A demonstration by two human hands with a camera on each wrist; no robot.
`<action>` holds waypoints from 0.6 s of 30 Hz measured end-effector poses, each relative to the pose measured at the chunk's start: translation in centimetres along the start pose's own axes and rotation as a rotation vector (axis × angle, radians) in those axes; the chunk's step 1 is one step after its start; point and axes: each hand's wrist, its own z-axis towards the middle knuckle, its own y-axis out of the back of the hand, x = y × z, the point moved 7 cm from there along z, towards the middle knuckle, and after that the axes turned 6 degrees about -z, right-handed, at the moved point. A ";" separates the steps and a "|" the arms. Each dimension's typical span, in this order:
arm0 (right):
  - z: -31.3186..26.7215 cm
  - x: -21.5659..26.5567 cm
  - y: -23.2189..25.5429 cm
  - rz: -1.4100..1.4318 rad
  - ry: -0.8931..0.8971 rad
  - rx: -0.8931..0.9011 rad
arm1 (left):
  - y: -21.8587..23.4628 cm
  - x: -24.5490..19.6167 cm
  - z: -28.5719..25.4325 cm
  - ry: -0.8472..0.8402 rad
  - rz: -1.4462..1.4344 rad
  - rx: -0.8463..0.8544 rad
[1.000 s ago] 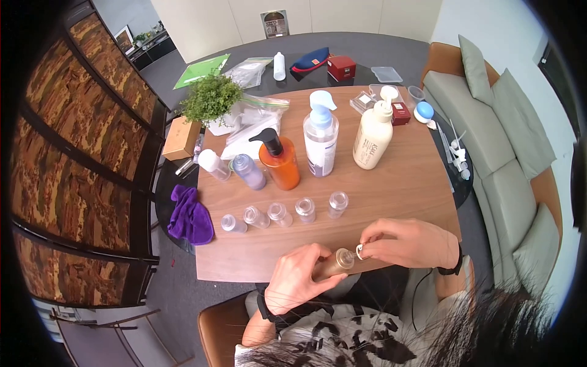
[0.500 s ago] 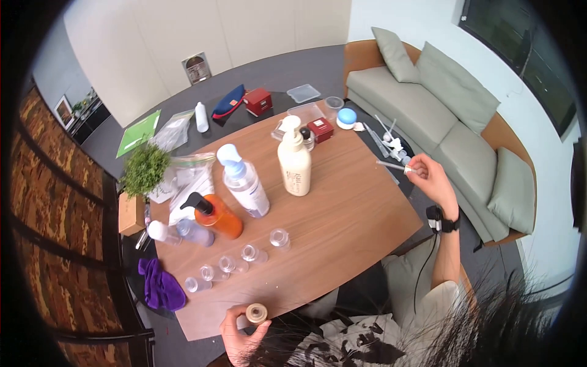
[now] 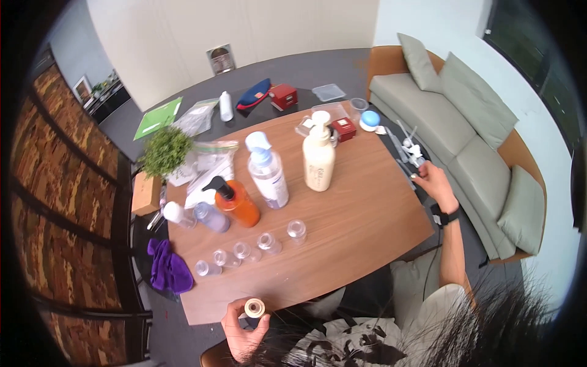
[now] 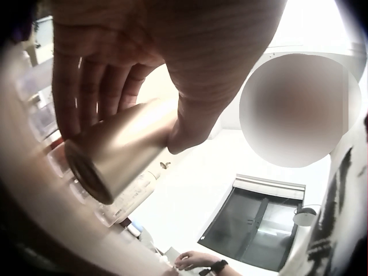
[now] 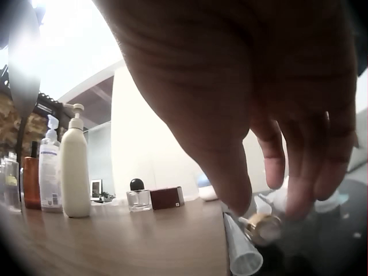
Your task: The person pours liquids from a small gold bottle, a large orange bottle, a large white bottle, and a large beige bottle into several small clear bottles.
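My left hand (image 3: pixel 241 333) holds a gold cylindrical bottle (image 4: pixel 123 152) near the front edge of the table, thumb on one side and fingers on the other. From above, its round cream-coloured top (image 3: pixel 254 300) faces up with an opening in the middle. My right hand (image 3: pixel 435 186) reaches over the table's right edge. In the right wrist view its thumb and fingers stand apart around a small gold-and-white piece (image 5: pixel 264 229). A clear tapered tube (image 5: pixel 244 259) lies beside that piece, near the thumb tip.
Several small clear bottles (image 3: pixel 269 243) stand in a row on the wooden table (image 3: pixel 354 226). Behind them are an orange pump bottle (image 3: pixel 238 205), a clear one (image 3: pixel 269 180) and a cream one (image 3: pixel 319 162). White tools (image 3: pixel 413 147) lie on the dark side surface, and a purple cloth (image 3: pixel 168 269) at the left.
My right hand has left the bottle and swung right to the side surface; half a second ago it carried a thin tube. My left hand has moved left, still gripping the gold bottle, now more upright.
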 end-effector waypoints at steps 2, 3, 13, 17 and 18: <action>-2.1 3.8 2.7 0.110 -0.020 -0.031 | 0.0 -0.3 0.0 0.011 -0.035 -0.033; -3.4 5.7 3.3 0.221 0.051 -0.036 | -0.1 -0.1 0.1 0.005 -0.072 -0.005; -19.7 33.9 -2.3 0.843 0.645 0.656 | -4.9 -4.5 1.0 -0.165 -0.209 0.005; -20.1 35.0 -4.5 0.926 0.631 0.656 | -4.0 -4.6 1.0 -0.228 -0.153 -0.006; -20.0 35.5 -4.5 0.908 0.656 0.655 | -3.9 -4.5 0.9 -0.219 -0.147 -0.010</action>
